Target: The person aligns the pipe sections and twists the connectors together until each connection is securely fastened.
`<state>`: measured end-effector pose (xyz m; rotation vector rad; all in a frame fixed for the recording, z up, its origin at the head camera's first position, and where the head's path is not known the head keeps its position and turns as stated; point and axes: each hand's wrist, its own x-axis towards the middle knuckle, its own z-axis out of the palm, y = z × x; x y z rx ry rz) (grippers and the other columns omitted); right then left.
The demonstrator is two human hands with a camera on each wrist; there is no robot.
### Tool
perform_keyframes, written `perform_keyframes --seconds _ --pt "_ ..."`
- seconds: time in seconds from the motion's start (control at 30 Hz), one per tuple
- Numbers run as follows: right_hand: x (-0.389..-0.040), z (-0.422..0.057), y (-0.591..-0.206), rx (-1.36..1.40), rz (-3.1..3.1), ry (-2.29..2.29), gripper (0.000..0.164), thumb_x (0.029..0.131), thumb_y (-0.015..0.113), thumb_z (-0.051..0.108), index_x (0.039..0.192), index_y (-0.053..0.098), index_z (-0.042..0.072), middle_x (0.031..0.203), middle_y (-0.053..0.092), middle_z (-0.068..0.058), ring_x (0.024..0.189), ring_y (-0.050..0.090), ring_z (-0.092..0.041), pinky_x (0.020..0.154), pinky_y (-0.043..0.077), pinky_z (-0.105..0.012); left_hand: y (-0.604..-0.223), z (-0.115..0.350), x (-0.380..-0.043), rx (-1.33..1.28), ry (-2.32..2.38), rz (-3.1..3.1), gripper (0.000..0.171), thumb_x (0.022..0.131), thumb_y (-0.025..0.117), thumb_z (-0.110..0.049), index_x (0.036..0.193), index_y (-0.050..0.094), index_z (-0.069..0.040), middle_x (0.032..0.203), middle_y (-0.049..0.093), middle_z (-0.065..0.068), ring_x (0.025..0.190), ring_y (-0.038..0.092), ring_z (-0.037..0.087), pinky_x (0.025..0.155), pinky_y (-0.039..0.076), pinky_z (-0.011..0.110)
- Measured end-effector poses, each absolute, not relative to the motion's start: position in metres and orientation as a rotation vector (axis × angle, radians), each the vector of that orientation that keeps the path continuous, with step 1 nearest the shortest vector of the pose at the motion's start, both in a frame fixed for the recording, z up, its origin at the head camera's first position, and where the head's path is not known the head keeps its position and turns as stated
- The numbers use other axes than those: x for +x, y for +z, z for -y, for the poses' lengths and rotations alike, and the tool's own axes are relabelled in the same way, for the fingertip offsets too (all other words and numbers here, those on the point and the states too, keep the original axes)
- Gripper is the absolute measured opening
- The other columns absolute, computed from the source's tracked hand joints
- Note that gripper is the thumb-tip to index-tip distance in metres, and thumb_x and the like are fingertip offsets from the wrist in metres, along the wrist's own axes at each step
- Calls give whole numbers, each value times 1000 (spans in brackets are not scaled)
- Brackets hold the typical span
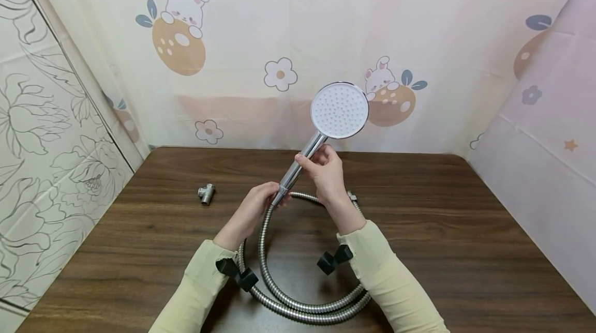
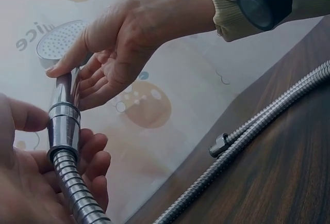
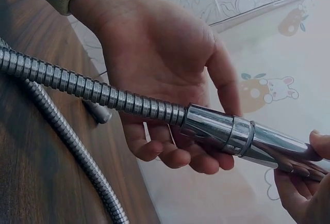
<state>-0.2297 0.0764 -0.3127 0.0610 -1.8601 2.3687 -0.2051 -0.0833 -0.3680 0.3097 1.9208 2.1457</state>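
A chrome shower head [image 1: 340, 109] with a white nozzle face is held up at a tilt over the table. My right hand [image 1: 328, 175] pinches its handle [image 2: 64, 85] between thumb and fingers. Lower down, my left hand [image 1: 253, 203] holds the conical hose nut [image 3: 209, 126] at the handle's base, its thumb on one side and curled fingers on the other. From that nut a ribbed metal shower hose [image 1: 263, 250] runs down, joined to the handle in line. Whether the thread is fully tight cannot be seen.
The hose lies coiled on the dark wooden table [image 1: 465, 250], its other end fitting [image 2: 220, 144] behind the right wrist. A small metal tee fitting [image 1: 206, 194] lies to the left. A patterned curtain [image 1: 242, 23] hangs behind the table. Each sleeve carries a black wrist camera.
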Motion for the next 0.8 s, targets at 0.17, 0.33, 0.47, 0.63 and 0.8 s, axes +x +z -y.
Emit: perform_keyframes --seconds 0.17,0.33,0.47,0.63,0.8 --pt "-231 -77 -313 56 1847 2378 29 78 66 -4 101 50 3 74 60 3 70 60 -8 64 51 -25 -368 84 -204 280 2159 -1946 19 92 47 -18 97 57 -3 85 65 2 79 59 14 76 43 31" --pt "-231 -77 -315 59 1849 2373 29 78 66 -5 101 50 3 75 61 2 72 61 -9 64 51 -25 -368 83 -205 214 2152 -2018 24 88 56 -14 108 53 -1 86 60 -2 81 55 10 76 42 30" --pt "-231 -76 -315 50 1858 2369 29 78 66 -5 100 49 3 76 62 3 73 61 -9 64 51 -25 -369 82 -205 198 2129 -2082 27 84 60 -12 108 52 -2 88 57 -2 85 52 12 76 41 29" --pt "-230 -75 -315 37 1858 2368 29 78 66 -5 100 49 3 75 62 3 72 61 -9 64 51 -24 -368 82 -205 188 2154 -2021 27 90 52 -19 109 50 -1 87 56 -3 81 55 10 75 41 28" --pt "-229 -74 -314 35 1855 2369 28 77 66 -5 98 50 3 75 62 3 71 61 -8 63 50 -24 -369 83 -205 222 2168 -1941 33 95 40 -23 106 57 4 85 63 -3 77 58 8 76 42 29"
